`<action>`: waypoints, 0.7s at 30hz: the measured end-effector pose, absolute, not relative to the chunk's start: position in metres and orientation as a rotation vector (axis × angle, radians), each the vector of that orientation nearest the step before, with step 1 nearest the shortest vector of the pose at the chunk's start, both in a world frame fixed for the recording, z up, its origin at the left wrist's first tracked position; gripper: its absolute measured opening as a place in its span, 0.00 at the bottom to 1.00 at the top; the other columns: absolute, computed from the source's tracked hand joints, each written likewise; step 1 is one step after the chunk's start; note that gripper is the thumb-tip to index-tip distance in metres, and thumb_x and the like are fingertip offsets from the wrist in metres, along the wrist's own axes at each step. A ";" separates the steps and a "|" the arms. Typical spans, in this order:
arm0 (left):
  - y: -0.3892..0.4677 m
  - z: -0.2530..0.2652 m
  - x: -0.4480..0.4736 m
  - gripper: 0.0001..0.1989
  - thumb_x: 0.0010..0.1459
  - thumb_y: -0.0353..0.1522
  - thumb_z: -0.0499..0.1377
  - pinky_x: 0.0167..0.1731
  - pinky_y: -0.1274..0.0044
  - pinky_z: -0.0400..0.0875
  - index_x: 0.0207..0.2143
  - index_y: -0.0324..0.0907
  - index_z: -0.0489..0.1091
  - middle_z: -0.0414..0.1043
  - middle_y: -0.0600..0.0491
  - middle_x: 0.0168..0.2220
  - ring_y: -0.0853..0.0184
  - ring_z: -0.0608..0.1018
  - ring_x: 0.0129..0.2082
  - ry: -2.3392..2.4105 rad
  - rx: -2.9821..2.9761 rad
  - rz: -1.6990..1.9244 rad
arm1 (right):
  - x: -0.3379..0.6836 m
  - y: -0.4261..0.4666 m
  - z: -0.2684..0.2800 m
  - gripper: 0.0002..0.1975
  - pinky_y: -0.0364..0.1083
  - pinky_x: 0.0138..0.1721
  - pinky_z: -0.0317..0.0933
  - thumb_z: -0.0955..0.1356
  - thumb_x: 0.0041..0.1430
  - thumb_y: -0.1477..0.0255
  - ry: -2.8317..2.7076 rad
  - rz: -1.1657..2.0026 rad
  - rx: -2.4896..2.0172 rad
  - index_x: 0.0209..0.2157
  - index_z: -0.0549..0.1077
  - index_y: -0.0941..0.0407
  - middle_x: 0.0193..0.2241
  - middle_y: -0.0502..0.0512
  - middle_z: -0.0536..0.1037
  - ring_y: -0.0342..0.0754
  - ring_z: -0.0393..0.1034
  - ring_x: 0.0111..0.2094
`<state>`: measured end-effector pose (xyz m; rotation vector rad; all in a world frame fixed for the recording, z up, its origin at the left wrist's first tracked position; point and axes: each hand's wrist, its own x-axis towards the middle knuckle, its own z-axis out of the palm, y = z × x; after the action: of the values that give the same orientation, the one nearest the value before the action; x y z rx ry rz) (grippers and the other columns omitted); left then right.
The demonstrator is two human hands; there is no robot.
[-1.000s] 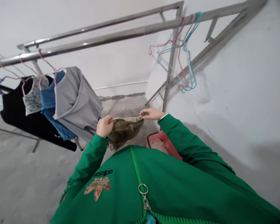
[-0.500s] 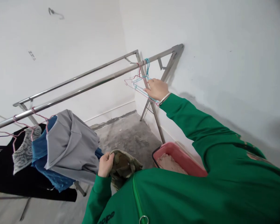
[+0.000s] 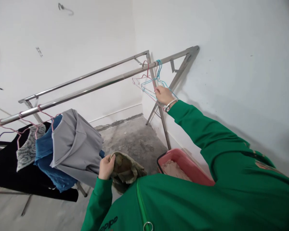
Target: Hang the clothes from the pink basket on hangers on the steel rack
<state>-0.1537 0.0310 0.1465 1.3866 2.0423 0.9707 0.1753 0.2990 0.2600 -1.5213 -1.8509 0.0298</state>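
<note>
My left hand (image 3: pixel 106 166) is closed on the edge of a camouflage-patterned garment (image 3: pixel 127 168), which hangs bunched against my front. Out at the rack's right end, my right hand (image 3: pixel 164 95) pinches the lower part of a hanger among several thin clothes hangers (image 3: pixel 151 80). These are pink, red and light blue, and their hooks sit over the front rail of the metal drying rack (image 3: pixel 121 76). Which single hanger the fingers hold is hard to make out. Left of my left hand hangs a grey shirt (image 3: pixel 73 138).
Beside the grey shirt hang a blue garment (image 3: pixel 47 141), a patterned lace-like top (image 3: pixel 26 154) and black clothing (image 3: pixel 4 173) on pink and purple hangers. A red basket (image 3: pixel 195 170) with pale cloth inside stands on the concrete floor by the wall.
My right hand has gone from loosely spread fingers beside the hangers to a closed grip on one. The left hand keeps hold of the camouflage garment. The view has shifted slightly.
</note>
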 end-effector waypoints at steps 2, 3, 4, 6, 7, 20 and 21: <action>0.034 0.146 -0.157 0.21 0.46 0.50 0.51 0.22 0.79 0.53 0.15 0.43 0.57 0.52 0.58 0.16 0.71 0.59 0.21 2.050 1.349 1.022 | 0.176 0.287 0.246 0.15 0.51 0.45 0.62 0.56 0.62 0.73 -1.851 0.096 -1.432 0.43 0.71 0.61 0.40 0.67 0.77 0.56 0.70 0.42; 0.036 0.146 -0.159 0.21 0.46 0.50 0.51 0.22 0.79 0.53 0.16 0.43 0.57 0.53 0.58 0.16 0.71 0.59 0.21 2.045 1.325 1.047 | 0.176 0.282 0.240 0.15 0.50 0.45 0.62 0.56 0.62 0.73 -1.841 0.112 -1.389 0.43 0.70 0.61 0.41 0.66 0.77 0.55 0.70 0.42; 0.038 0.146 -0.161 0.21 0.46 0.50 0.52 0.22 0.79 0.53 0.16 0.43 0.58 0.53 0.58 0.16 0.71 0.59 0.21 2.033 1.302 1.066 | 0.177 0.278 0.236 0.15 0.50 0.45 0.62 0.56 0.62 0.73 -1.828 0.118 -1.355 0.42 0.71 0.60 0.40 0.65 0.77 0.54 0.71 0.42; 0.042 0.148 -0.162 0.21 0.46 0.50 0.53 0.21 0.79 0.53 0.17 0.42 0.61 0.54 0.58 0.16 0.72 0.59 0.20 2.000 1.266 1.103 | 0.179 0.275 0.235 0.15 0.49 0.45 0.62 0.56 0.62 0.73 -1.801 0.110 -1.312 0.42 0.71 0.60 0.39 0.64 0.77 0.53 0.71 0.41; 0.044 0.149 -0.162 0.21 0.45 0.50 0.54 0.21 0.79 0.53 0.17 0.42 0.62 0.54 0.59 0.16 0.72 0.59 0.20 1.984 1.252 1.126 | 0.181 0.275 0.237 0.15 0.48 0.45 0.62 0.56 0.62 0.73 -1.794 0.106 -1.298 0.41 0.71 0.60 0.38 0.63 0.77 0.52 0.71 0.40; 0.075 0.186 -0.191 0.13 0.52 0.39 0.57 0.19 0.81 0.52 0.22 0.39 0.66 0.55 0.60 0.16 0.74 0.60 0.19 2.047 1.121 1.431 | 0.150 0.141 0.114 0.15 0.41 0.22 0.59 0.61 0.64 0.63 -1.531 0.569 -0.845 0.48 0.65 0.54 0.24 0.47 0.67 0.40 0.62 0.19; 0.077 0.189 -0.193 0.12 0.53 0.37 0.57 0.19 0.81 0.52 0.22 0.38 0.65 0.55 0.60 0.16 0.75 0.58 0.19 2.063 1.157 1.412 | 0.142 0.128 0.106 0.17 0.41 0.21 0.58 0.62 0.64 0.62 -1.490 0.662 -0.811 0.51 0.63 0.52 0.25 0.47 0.67 0.39 0.61 0.19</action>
<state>-0.1935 0.0771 0.1888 1.1568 2.0632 1.4123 0.1424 0.1284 0.1058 -0.8113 -1.4899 0.6618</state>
